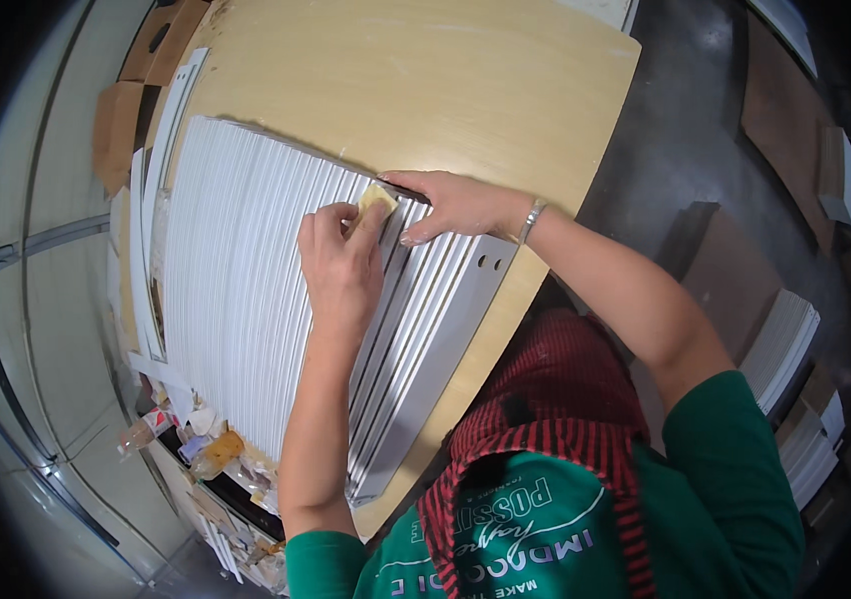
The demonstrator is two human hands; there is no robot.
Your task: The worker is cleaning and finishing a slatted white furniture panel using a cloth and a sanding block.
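Note:
A long row of white panels (236, 230) stands on edge, packed side by side on the table. My left hand (338, 265) is closed on a small yellow pad (380, 200), pressed to the panels' upper edges near their far ends. Just right of it, my right hand (455, 205) grips the far ends of several panels, its fingers over the end and its thumb on the top edges. Dark gaps show between the panels under and beside my hands. The rightmost panel (445, 344) leans with its broad face showing and has two round holes near its far end.
The tan tabletop (425, 80) extends beyond the panels. Along its left side lie white strips (154, 210) and a cardboard box (118, 130). A bin of litter (221, 454) sits at the lower left. Stacked boards (780, 344) rest on the right, over the grey floor (675, 90).

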